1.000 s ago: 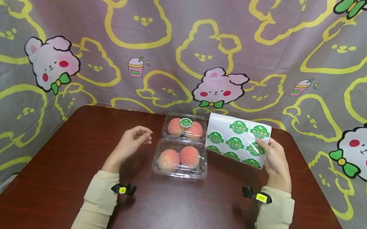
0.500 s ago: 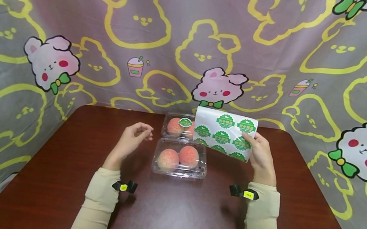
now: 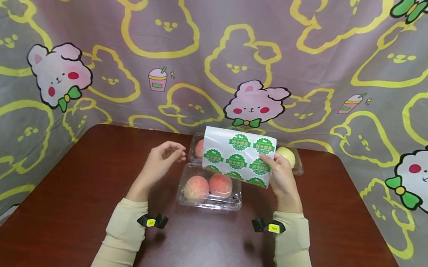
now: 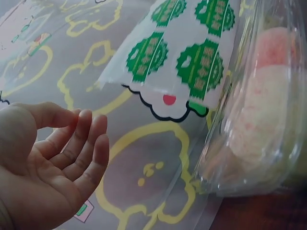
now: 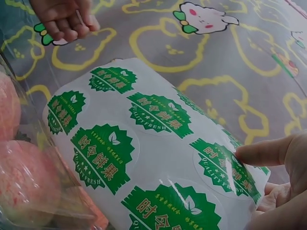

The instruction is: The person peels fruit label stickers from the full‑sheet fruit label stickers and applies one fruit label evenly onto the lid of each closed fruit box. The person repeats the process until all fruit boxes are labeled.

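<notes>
My right hand (image 3: 286, 185) pinches a white sheet of round green stickers (image 3: 236, 161) at its right edge, thumb on the printed face. The sheet is raised above the table, overlapping the view of the rear clear plastic box (image 3: 194, 157) and part of the front clear box (image 3: 209, 201). Two peaches (image 3: 196, 188) sit in the front box. Left of the boxes, my left hand (image 3: 161, 163) hovers with fingers loosely curled and thumb near the index fingertip. Nothing shows between them in the left wrist view, where the hand (image 4: 57, 167) is apart from the sheet.
Behind my right hand, another clear box (image 3: 298, 164) holds a pale yellow-green fruit (image 3: 286, 156). The boxes stand on a dark brown table (image 3: 76, 197). A patterned curtain (image 3: 208, 30) encloses the table's back and sides.
My right hand has carried the sticker sheet left, over the rear peach box, uncovering the yellow-green fruit. That box's sticker is now hidden. My left hand has shifted slightly right.
</notes>
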### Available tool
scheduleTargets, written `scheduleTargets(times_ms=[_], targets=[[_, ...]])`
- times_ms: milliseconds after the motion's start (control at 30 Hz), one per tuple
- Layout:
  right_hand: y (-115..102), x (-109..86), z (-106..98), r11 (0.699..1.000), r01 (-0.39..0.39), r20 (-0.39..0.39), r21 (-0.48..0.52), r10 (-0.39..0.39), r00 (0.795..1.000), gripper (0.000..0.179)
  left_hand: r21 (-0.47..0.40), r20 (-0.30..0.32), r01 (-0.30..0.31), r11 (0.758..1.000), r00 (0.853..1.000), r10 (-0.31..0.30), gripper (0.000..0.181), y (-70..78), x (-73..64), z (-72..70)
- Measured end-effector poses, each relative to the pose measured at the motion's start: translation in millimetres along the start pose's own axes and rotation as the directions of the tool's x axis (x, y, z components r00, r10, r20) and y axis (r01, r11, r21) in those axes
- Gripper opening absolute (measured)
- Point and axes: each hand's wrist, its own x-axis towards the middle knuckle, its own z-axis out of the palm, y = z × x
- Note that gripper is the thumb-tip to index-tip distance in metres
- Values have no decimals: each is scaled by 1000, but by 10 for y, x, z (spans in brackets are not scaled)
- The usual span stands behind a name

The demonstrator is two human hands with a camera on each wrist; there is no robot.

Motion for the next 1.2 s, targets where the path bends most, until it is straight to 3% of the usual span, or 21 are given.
scheduleTargets(times_ms=[233,567,800,1200], targets=[[1,-11,88,1000,-9,8,26,9,1000,15,-21,-33,-10,1000,999,9,20,64,-12,113],[33,-27,229,999,40,76,4,-41,996,18,58,-52,22,998,998,-19,27,97,-29,229],[65,-23,253,999,54,117,-4,-53,992,23,55,-94,7,998,996,-2,22,80,-19,283],[94,-49,250,998,61,102,1,-61,993,27,84,-137,-54,995,988,65,20,98,-52,322]])
